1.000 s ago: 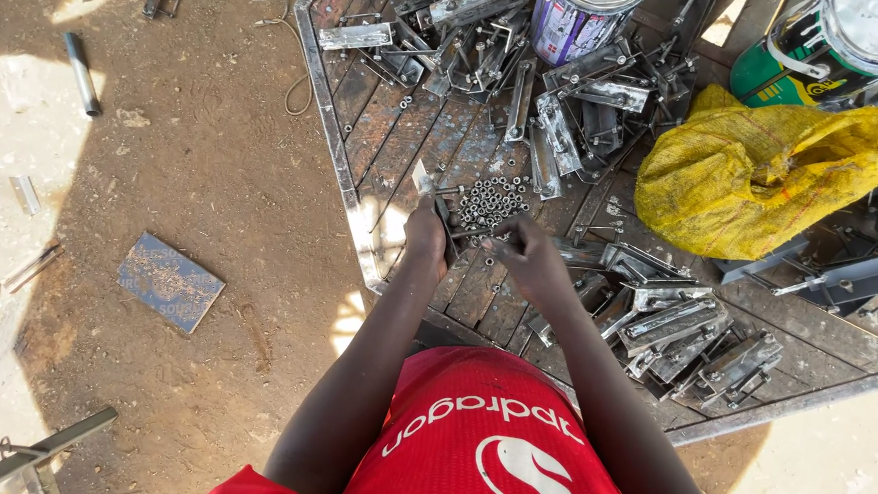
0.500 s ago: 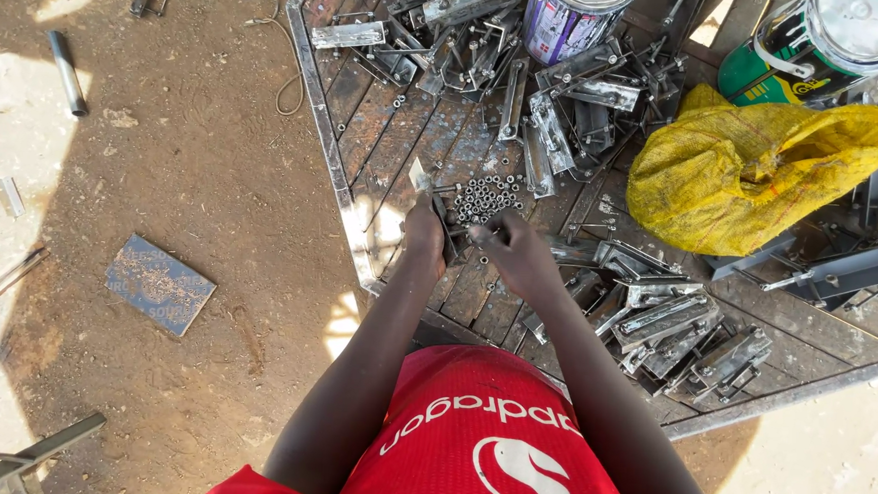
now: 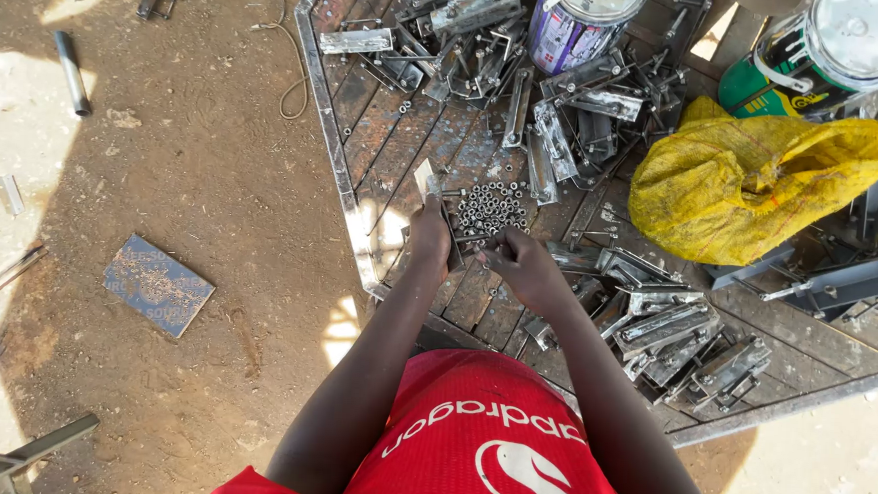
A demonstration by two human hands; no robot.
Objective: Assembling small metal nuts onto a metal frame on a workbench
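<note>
On the tabletop [image 3: 405, 125], left hand [image 3: 429, 239] grips a flat metal piece [image 3: 427, 180]; right hand [image 3: 520, 264], fingers curled, picks at nuts [image 3: 491, 208].

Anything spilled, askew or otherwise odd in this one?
Nothing spilled or broken. The metal brackets lie in loose heaps on the rusty panel, and scrap bits are strewn over the dirt. The left hand and right hand work beside the small nuts.

Harsh sunlight, hard shadows, sharp focus
</note>
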